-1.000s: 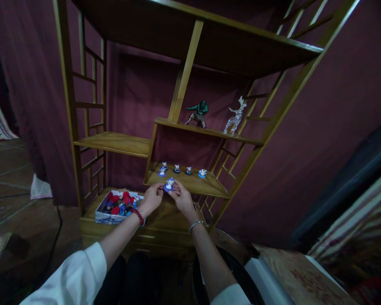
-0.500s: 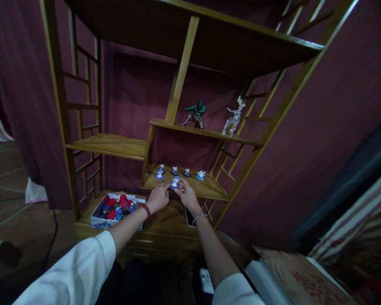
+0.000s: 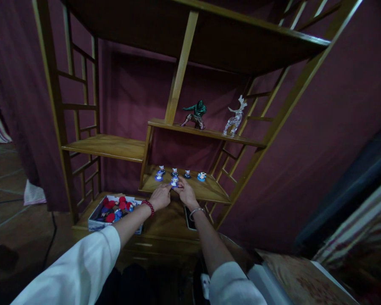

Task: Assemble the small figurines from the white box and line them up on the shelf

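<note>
A small purple-and-white figurine [image 3: 174,182] on a round base is between my two hands, at the front edge of the lower shelf [image 3: 152,185]. My right hand [image 3: 186,194] grips it from the right with closed fingers. From the left, my left hand [image 3: 161,198] has its fingers closed at the base. Another purple figurine [image 3: 159,176] stands to the left on that shelf. Behind are dark-based figurines [image 3: 174,172], and a blue-based white figurine [image 3: 201,176] stands at the right.
An open box [image 3: 95,225] of red, blue and dark figurines sits lower left. A phone-like dark slab [image 3: 190,218] lies beneath my right wrist. On the shelf above stand a green-hooded crouching figure [image 3: 197,114] and a clear deer figure [image 3: 235,117]. A wooden post [image 3: 181,67] rises mid-cabinet.
The view has shifted slightly. Both hands stay at the purple-and-white figurine, which is still at the shelf's front edge; the other figurines have not moved.
</note>
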### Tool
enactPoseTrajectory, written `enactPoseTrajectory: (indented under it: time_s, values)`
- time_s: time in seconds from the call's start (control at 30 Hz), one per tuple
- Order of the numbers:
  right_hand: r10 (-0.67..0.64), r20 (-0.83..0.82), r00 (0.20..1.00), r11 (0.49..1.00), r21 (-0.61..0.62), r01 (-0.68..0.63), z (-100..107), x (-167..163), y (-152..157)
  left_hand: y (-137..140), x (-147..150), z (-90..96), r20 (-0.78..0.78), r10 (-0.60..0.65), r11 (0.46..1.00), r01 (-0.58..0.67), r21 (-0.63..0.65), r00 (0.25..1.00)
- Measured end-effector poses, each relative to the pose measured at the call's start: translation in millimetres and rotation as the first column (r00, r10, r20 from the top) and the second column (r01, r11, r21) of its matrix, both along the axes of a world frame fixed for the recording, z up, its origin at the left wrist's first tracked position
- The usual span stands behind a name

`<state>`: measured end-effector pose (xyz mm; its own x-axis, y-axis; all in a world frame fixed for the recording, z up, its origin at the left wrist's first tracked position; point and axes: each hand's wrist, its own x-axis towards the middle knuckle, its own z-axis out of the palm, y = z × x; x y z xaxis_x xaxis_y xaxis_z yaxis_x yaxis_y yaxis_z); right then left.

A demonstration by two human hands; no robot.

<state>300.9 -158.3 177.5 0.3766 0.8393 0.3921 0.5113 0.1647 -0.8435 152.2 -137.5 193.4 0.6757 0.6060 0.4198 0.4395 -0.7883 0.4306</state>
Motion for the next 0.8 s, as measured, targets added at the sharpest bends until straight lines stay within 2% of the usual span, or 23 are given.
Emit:
enactPoseTrajectory:
  time_s: [0.3,0.57,0.8]
  values:
    - [-0.057,0.086,0.995,0.996,-0.058,0.062,3.9,3.8,15.3,11.3,9.7,-6.7,-0.039,-0.018,1.0,0.018,0.009,0.999]
    - [-0.107,0.13,0.986,0.99,-0.079,0.118,-4.8,13.7,30.9,14.7,15.7,-8.0,-0.107,0.03,0.994,-0.041,-0.097,0.994]
    - [-0.128,0.197,0.972,0.983,-0.101,0.151,-0.1,14.2,34.4,18.6,20.3,-3.5,-0.175,0.058,0.996,-0.07,-0.059,0.983]
